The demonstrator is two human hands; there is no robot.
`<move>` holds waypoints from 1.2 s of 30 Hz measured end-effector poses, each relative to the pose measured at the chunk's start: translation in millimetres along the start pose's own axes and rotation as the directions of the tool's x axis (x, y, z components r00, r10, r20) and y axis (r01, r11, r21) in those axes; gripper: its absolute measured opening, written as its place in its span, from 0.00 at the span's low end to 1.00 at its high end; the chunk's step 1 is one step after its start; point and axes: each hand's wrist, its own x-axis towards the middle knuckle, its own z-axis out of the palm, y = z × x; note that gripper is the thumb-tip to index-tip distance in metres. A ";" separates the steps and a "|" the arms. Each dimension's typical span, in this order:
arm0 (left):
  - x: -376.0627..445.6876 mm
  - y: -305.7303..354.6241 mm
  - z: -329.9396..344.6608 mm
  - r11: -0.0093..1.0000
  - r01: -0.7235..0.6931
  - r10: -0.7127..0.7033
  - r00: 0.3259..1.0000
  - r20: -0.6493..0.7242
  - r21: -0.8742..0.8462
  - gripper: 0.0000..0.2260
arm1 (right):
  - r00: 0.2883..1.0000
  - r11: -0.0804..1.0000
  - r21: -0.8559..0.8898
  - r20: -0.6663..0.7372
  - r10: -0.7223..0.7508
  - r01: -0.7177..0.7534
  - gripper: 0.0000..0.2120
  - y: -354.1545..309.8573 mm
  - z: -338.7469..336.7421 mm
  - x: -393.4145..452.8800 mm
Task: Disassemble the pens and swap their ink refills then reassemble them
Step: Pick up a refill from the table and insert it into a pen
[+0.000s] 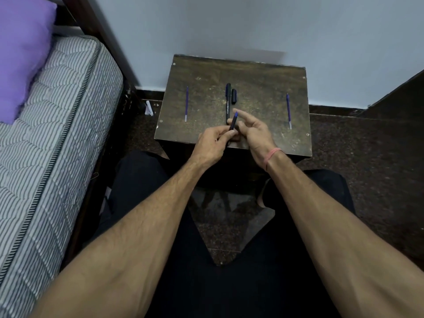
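A small dark wooden worktop (263,88) is seen from above, set against a pale wall with a striped mattress (57,134) and a purple pillow (20,53) at the left.

A short dark pen part with a blue tip (233,122) is held above the worktop's near edge by the left hand (212,145). The grip of that hand is clamped on the lower end of the part, which is pinched between thumb and fingertips, and the part is tilted with its blue tip pointing up and away. The right hand (254,134) is held just beside it, its grip apart: the fingers are stretched loosely toward the part, and nothing is seen held in them. A pink band (273,154) is worn on the right wrist.

A black pen barrel (227,102) is laid lengthwise at the middle of the worktop, and a short black cap (234,96) is laid just beside it on the right. One ink refill (186,104) is laid near the left edge of the worktop and a second refill (288,111) near the right edge, well apart from each other.
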 end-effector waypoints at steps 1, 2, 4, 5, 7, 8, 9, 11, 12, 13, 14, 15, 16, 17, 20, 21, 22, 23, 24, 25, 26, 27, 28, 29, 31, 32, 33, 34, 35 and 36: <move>0.7 0.0 0.8 1.000 0.001 -0.001 1.000 -0.008 -0.003 0.12 | 1.000 1.000 0.029 -0.015 0.009 -0.008 0.14 -1.0 -0.8 1.4; 2.0 -1.0 1.0 1.000 0.002 -0.002 1.000 -0.013 -0.009 0.12 | 1.000 0.998 0.055 -0.020 0.012 -0.011 0.12 -1.3 -2.4 1.5; 2.2 -2.0 2.8 0.999 0.013 -0.014 1.000 -0.010 -0.032 0.12 | 0.999 0.998 0.061 -0.032 -0.009 0.011 0.11 -1.0 -4.8 -2.4; 0.6 -1.5 3.5 0.999 0.018 -0.018 1.000 -0.009 -0.031 0.12 | 0.999 0.999 0.047 -0.044 -0.023 0.025 0.12 0.2 -4.8 -4.7; -2.0 -1.1 2.5 0.999 0.007 -0.008 1.000 -0.013 -0.034 0.13 | 0.997 0.999 0.031 -0.066 -0.029 0.031 0.11 2.5 -3.5 -7.7; -3.1 -1.5 2.2 0.999 0.006 -0.006 1.000 -0.014 -0.042 0.13 | 0.997 0.999 0.031 -0.071 -0.025 0.028 0.09 3.0 -1.7 -7.9; -3.9 -1.8 3.2 0.999 0.010 -0.011 1.000 -0.021 -0.038 0.13 | 0.997 0.999 0.028 -0.070 -0.022 0.025 0.06 4.3 0.0 -6.2; -3.1 0.1 5.1 1.000 0.021 -0.021 0.999 -0.037 -0.010 0.13 | 0.998 0.999 -0.027 -0.055 -0.038 0.037 0.05 5.8 2.1 -2.6; -1.9 1.8 5.1 1.000 0.022 -0.022 0.999 -0.042 -0.005 0.13 | 0.997 0.997 -0.065 -0.053 -0.050 0.046 0.09 6.9 2.4 -1.0; -1.5 3.3 5.2 1.000 0.027 -0.027 0.998 -0.051 -0.009 0.12 | 0.997 0.995 -0.092 -0.053 -0.051 0.046 0.14 7.4 2.8 1.5; -2.5 4.6 5.9 0.999 0.033 -0.034 0.997 -0.066 -0.012 0.12 | 0.998 0.992 -0.116 -0.050 -0.049 0.042 0.17 6.6 2.7 3.1; -3.8 6.4 6.2 0.999 0.032 -0.033 0.997 -0.076 -0.007 0.12 | 0.998 0.991 -0.126 -0.044 -0.043 0.037 0.19 6.1 2.7 4.3; -4.4 8.7 5.7 1.000 0.030 -0.030 0.996 -0.081 -0.002 0.12 | 0.999 0.993 -0.114 -0.043 -0.031 0.026 0.18 4.9 2.5 5.5; -4.3 10.0 5.5 0.999 0.034 -0.034 0.996 -0.084 -0.001 0.12 | 0.999 0.996 -0.083 -0.044 -0.023 0.020 0.15 4.8 2.2 6.2; -4.0 12.3 6.8 0.998 0.063 -0.063 0.995 -0.082 -0.004 0.13 | 0.994 0.998 -0.014 -0.091 -0.061 0.060 0.10 8.1 1.5 2.8; -3.5 13.4 7.0 0.998 0.063 -0.064 0.995 -0.072 -0.013 0.14 | 0.988 0.995 -0.010 -0.116 -0.098 0.098 0.12 10.7 1.0 2.5; -3.2 13.3 7.3 0.998 0.059 -0.061 0.996 -0.060 -0.032 0.14 | 0.982 0.991 -0.014 -0.131 -0.134 0.134 0.13 12.8 -0.2 2.1; -3.5 12.5 7.6 0.997 0.054 -0.057 0.997 -0.054 -0.046 0.14 | 0.979 0.988 -0.015 -0.135 -0.156 0.155 0.13 15.0 -0.9 1.4; -4.5 11.9 8.1 0.998 0.049 -0.051 0.997 -0.056 -0.039 0.14 | 0.978 0.988 -0.023 -0.141 -0.157 0.155 0.14 15.8 -0.9 0.5; -5.2 11.7 8.5 0.999 0.042 -0.043 0.997 -0.064 -0.020 0.14 | 0.977 0.988 -0.034 -0.148 -0.152 0.148 0.15 15.6 0.6 0.5; -5.6 11.9 7.9 0.999 0.035 -0.035 0.996 -0.077 -0.004 0.14 | 0.978 0.989 -0.048 -0.153 -0.144 0.139 0.15 13.6 2.8 0.5; -6.4 12.2 6.6 0.999 0.033 -0.032 0.996 -0.084 0.004 0.14 | 0.979 0.990 -0.058 -0.156 -0.133 0.125 0.15 12.6 5.9 0.4; -6.2 12.1 5.2 0.999 0.033 -0.032 0.996 -0.079 0.009 0.14 | 0.981 0.993 -0.059 -0.162 -0.109 0.101 0.13 11.6 8.9 1.0; -5.0 12.0 5.0 0.999 0.031 -0.030 0.997 -0.069 0.013 0.14 | 0.981 0.996 -0.057 -0.173 -0.084 0.075 0.11 10.0 10.9 2.2; -3.1 11.9 4.4 1.000 0.025 -0.024 0.998 -0.054 0.018 0.14 | 0.980 0.997 -0.064 -0.192 -0.053 0.041 0.06 7.1 12.9 2.2; -2.5 11.5 4.4 1.000 0.021 -0.019 0.999 -0.050 0.023 0.14 | 0.979 0.997 -0.065 -0.199 -0.043 0.031 0.04 6.3 12.6 3.2; -2.6 10.6 5.1 0.999 0.022 -0.021 0.999 -0.049 0.024 0.14 | 0.979 0.998 -0.064 -0.202 -0.032 0.020 0.04 5.8 12.0 4.3; -2.8 10.3 6.0 0.999 0.028 -0.027 0.998 -0.050 0.017 0.13 | 0.979 0.998 -0.056 -0.205 -0.017 0.006 0.05 4.1 11.4 5.1; -3.2 10.7 6.6 0.999 0.036 -0.035 0.998 -0.052 0.001 0.13 | 0.977 0.999 -0.043 -0.212 0.000 -0.010 0.06 1.8 11.2 5.6; -3.7 11.1 6.3 0.999 0.042 -0.043 0.997 -0.057 -0.022 0.13 | 0.976 0.999 -0.030 -0.219 0.020 -0.028 0.05 -0.3 11.3 6.7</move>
